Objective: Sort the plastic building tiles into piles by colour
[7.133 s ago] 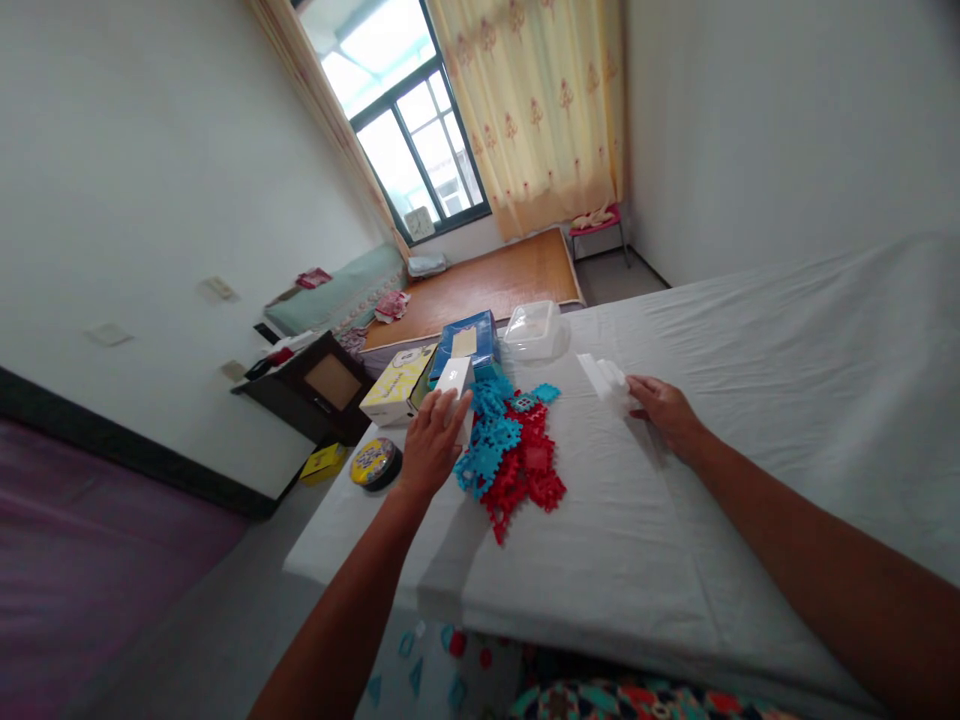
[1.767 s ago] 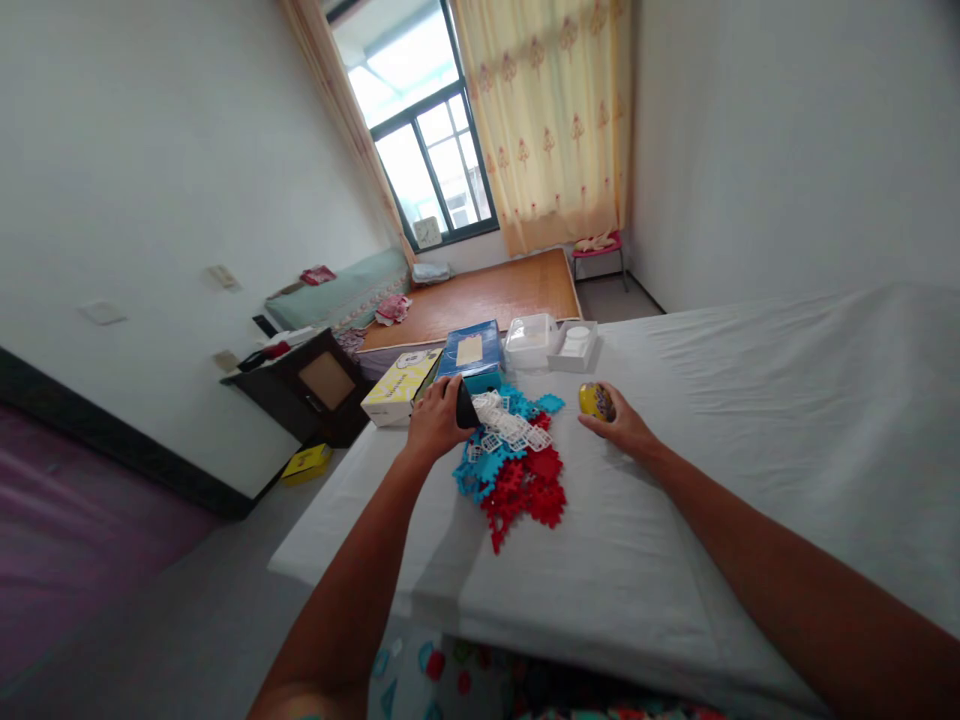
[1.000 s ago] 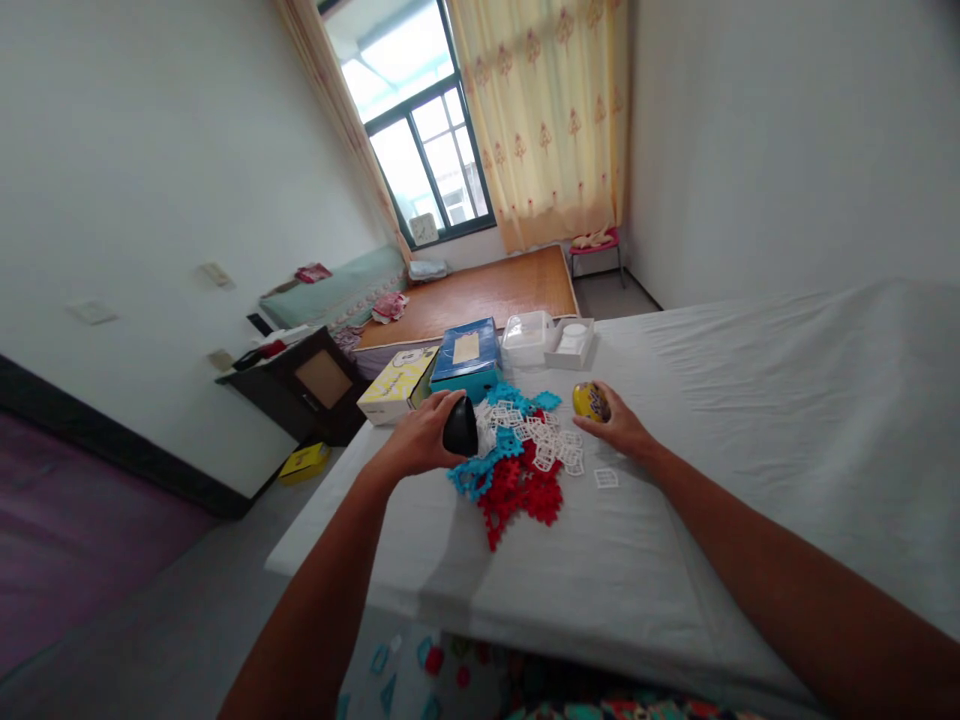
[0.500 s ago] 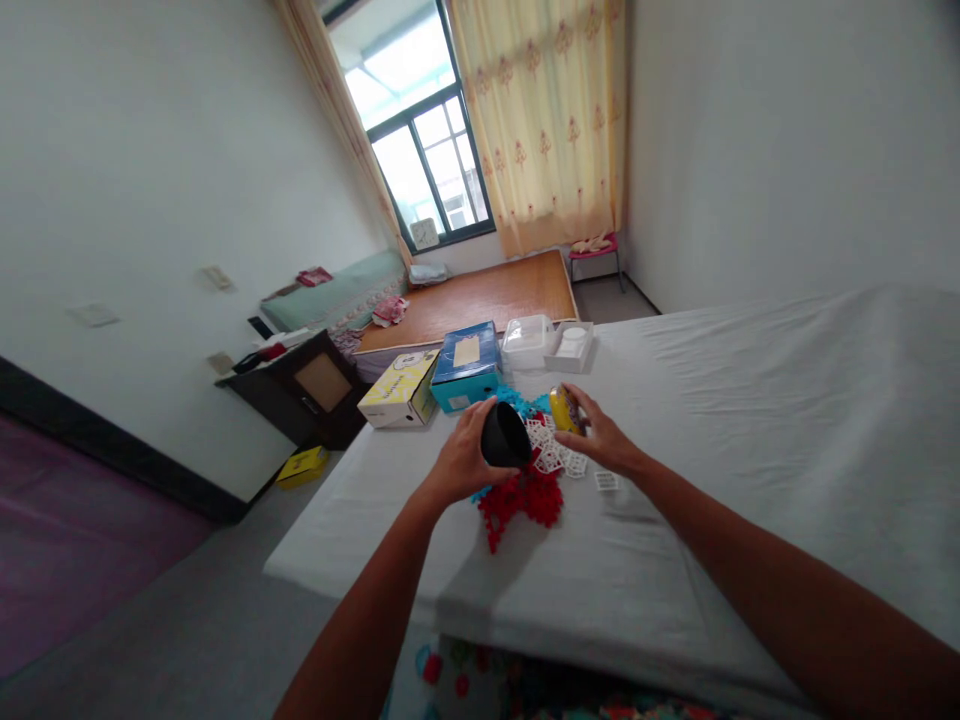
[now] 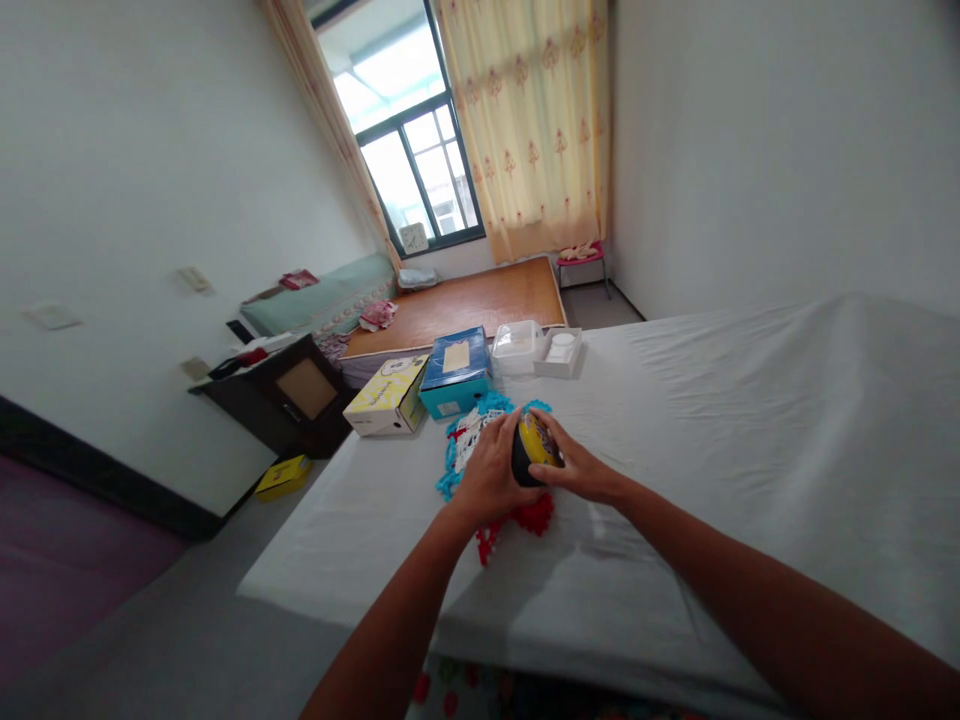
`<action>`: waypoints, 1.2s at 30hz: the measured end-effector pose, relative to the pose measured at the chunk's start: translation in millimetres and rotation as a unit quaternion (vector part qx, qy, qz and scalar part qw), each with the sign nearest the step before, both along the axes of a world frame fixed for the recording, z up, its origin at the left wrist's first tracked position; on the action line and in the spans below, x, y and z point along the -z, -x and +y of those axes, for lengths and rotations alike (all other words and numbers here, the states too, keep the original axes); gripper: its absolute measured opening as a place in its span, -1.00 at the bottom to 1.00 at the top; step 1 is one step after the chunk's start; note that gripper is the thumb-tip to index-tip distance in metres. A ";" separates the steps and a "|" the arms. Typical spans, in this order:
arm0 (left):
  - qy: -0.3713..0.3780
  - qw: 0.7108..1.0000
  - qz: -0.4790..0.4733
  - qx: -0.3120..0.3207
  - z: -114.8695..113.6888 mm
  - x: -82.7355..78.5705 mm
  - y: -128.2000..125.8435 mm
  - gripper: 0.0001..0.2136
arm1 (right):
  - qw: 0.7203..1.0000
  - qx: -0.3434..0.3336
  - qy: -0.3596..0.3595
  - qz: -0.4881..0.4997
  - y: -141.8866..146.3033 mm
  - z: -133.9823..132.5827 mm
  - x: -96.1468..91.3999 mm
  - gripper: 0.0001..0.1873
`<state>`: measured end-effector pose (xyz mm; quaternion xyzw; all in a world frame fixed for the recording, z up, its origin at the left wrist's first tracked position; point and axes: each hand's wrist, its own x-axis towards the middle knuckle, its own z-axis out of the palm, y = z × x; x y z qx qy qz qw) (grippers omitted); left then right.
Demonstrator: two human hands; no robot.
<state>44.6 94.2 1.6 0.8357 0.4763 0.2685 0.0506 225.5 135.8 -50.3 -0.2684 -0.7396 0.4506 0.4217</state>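
Note:
My left hand [image 5: 491,473] is wrapped round a black cup-shaped container [image 5: 520,468], tilted with its mouth to the right. Against that mouth sits a yellow lid [image 5: 535,438] with dark printing, gripped between the fingers and thumb of my right hand [image 5: 576,466]. Whether the lid is fully seated cannot be made out. Beneath my hands lies a crocheted mat [image 5: 451,482] with blue, white and red parts, partly covered by them. Its red points [image 5: 534,514] show below the container.
A yellow-and-white box [image 5: 388,396], a blue box [image 5: 456,372], a clear plastic container [image 5: 516,346] and an open white box [image 5: 559,353] stand along the back of the white-covered table [image 5: 675,480]. A yellow box [image 5: 283,478] lies on the floor at left.
My right hand has brought the yellow lid left against the container's mouth; before, the two were apart. The loose white openwork pieces seen earlier near my right hand are now out of sight.

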 end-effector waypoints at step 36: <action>-0.110 0.949 -0.131 -0.266 93.4 87.4 156.1 -0.63 | 0.793 0.431 -0.135 -0.409 -90.7 314.5 50.2 -0.19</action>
